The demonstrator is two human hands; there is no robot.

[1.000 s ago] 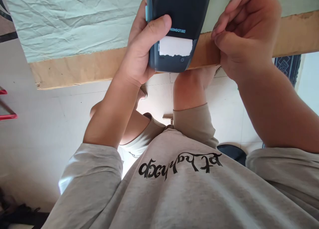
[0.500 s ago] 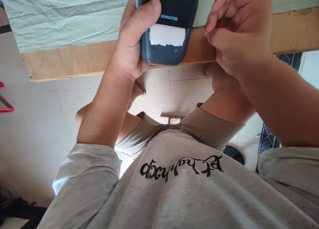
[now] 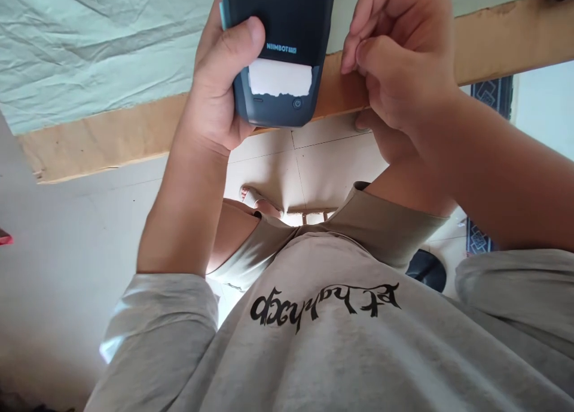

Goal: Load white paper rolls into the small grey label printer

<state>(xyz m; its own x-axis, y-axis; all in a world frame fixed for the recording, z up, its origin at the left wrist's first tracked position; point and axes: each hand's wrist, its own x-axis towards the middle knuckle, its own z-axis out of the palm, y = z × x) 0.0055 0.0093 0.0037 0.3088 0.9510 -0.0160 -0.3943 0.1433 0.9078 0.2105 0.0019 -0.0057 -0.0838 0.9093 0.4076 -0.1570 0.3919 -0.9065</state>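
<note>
Clearly the label printer (image 3: 280,47) sits in the left hand (image 3: 215,95), held just above the near edge of the counter (image 3: 112,134), with its top cut off by the upper border of the view. The left grip is wrapped round the printer's body, thumb laid across the front just beside the paper slot and the other fingers hidden behind the case. A short strip of white label paper (image 3: 279,77) shows at the slot, its lower edge ragged. The right hand (image 3: 399,65) is close beside the printer, fingertips pressed against the thumb in a tight pinch; whether anything lies between them cannot be told. A pale green cloth (image 3: 98,47) covers the counter behind both hands.

The printer looks like a rigid, smooth plastic block, light enough for one hand but likely slippery, so the side-clasp suits it, keeping clear of the slot and the button (image 3: 296,103). The paper strip is thin and soft and would tear easily; it is best pinched at its free edge
</note>
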